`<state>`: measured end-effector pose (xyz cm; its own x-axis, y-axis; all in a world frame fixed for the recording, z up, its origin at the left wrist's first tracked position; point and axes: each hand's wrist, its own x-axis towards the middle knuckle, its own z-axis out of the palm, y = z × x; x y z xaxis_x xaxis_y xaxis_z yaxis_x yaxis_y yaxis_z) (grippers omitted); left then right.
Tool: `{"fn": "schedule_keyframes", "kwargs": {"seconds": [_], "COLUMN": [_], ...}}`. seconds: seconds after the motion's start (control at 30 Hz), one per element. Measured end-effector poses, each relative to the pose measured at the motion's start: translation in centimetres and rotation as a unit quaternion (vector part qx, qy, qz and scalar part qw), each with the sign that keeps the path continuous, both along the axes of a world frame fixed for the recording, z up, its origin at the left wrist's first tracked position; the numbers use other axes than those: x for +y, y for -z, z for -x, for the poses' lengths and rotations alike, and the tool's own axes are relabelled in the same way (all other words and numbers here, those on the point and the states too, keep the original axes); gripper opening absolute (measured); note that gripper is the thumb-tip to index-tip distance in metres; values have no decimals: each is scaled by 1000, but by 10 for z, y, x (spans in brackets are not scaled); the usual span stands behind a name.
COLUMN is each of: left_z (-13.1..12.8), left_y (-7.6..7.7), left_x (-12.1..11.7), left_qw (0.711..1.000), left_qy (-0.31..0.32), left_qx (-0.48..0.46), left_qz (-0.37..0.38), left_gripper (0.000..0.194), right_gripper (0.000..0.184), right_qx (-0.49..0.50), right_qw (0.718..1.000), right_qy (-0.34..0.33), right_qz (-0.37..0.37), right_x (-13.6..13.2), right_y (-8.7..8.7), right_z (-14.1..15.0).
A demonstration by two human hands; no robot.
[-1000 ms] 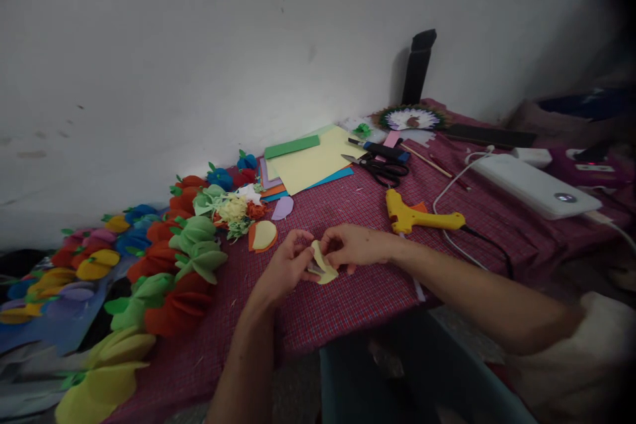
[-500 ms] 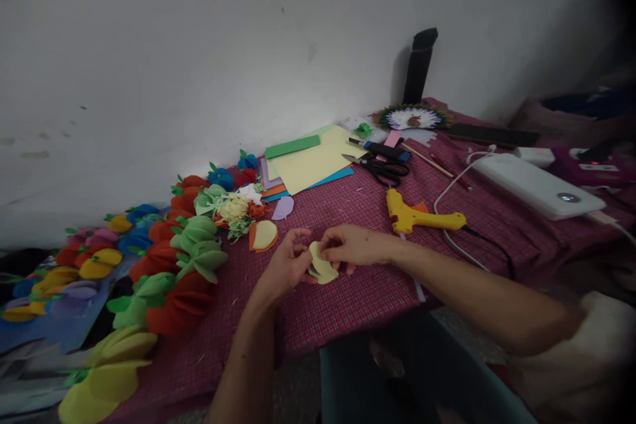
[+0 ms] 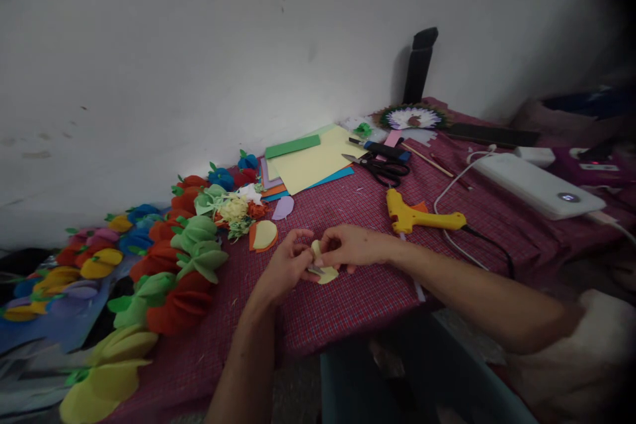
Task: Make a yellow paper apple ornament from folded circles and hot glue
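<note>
The left hand (image 3: 288, 262) and the right hand (image 3: 354, 245) are both pinching the pale yellow paper piece (image 3: 328, 275), which is bent between their fingertips, above the checked cloth (image 3: 348, 311). From this piece, the yellow glue gun (image 3: 415, 216) lies at two o'clock, the black scissors (image 3: 372, 164) at one o'clock, and the paper sheets (image 3: 308, 164) near twelve.

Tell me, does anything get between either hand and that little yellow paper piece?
Nothing visible does: the left hand and the right hand both hold the yellow paper piece directly. The glue gun lies off to the right.
</note>
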<state>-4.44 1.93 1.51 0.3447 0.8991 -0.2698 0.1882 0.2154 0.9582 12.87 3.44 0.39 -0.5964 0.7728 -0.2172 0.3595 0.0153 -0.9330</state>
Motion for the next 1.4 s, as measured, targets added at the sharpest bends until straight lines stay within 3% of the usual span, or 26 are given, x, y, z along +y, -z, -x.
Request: {"fn": "schedule_keyframes", "kwargs": {"seconds": [0.37, 0.67, 1.0, 1.4], "left_z": [0, 2, -2, -2], "left_y": [-1, 0, -3, -1], "left_x": [-1, -1, -3, -3], "left_qw": [1000, 1000, 996, 995], "left_qy": [-8, 3, 60, 67], "left_qx": [4, -17, -44, -31], "left_qz": [-2, -7, -43, -63], "left_gripper": [28, 20, 28, 22], "right_gripper": [15, 16, 40, 17], "right_qx": [26, 27, 19, 25], "right_qw": [999, 1000, 995, 993], "right_qy": [-21, 5, 74, 68], "right_qz": [14, 16, 71, 92], "right_x": [0, 3, 3, 4], "right_y": [-1, 6, 0, -4], "right_z": [-3, -1, 3, 2]}}
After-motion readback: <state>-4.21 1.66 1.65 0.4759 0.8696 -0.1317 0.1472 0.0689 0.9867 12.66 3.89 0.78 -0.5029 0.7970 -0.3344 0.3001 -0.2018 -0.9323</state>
